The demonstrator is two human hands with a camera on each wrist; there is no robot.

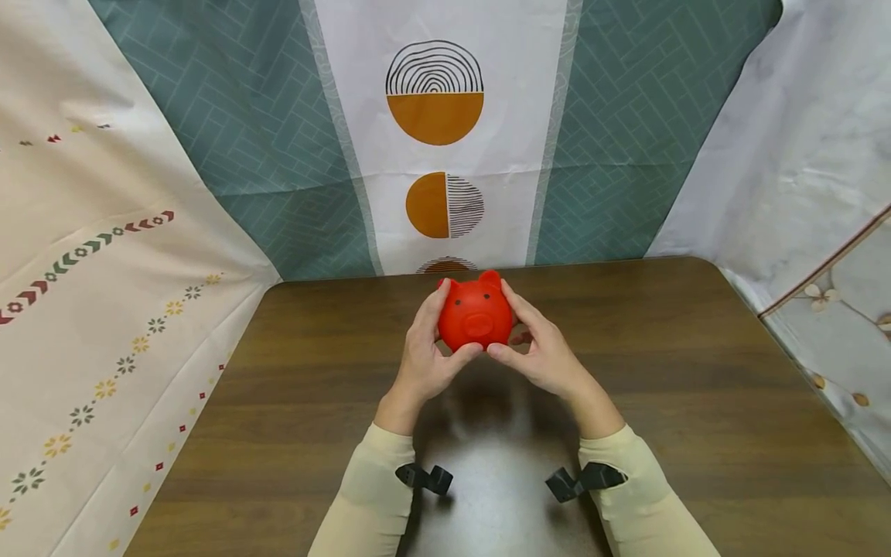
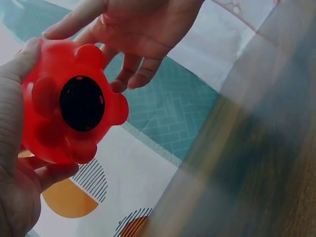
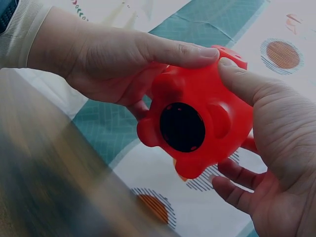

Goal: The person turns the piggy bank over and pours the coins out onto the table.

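Note:
A red piggy bank [image 1: 468, 319] is held up above the table, its snout and eyes facing the head camera. My left hand [image 1: 424, 352] grips its left side, thumb near the snout. On the other side my right hand [image 1: 545, 352] holds it between thumb and fingers. From below, the left wrist view shows the pig's underside with short feet and a round black plug [image 2: 82, 103]. The same black plug [image 3: 182, 127] appears in the right wrist view, where both thumbs press close together near the snout.
The brown wooden table [image 1: 313, 402] lies beneath the hands. A green and white patterned cloth [image 1: 264, 116] hangs behind it. Pale cloths cover the left side [image 1: 90, 255] and the right side [image 1: 800, 155]. Black camera mounts sit on both wrists.

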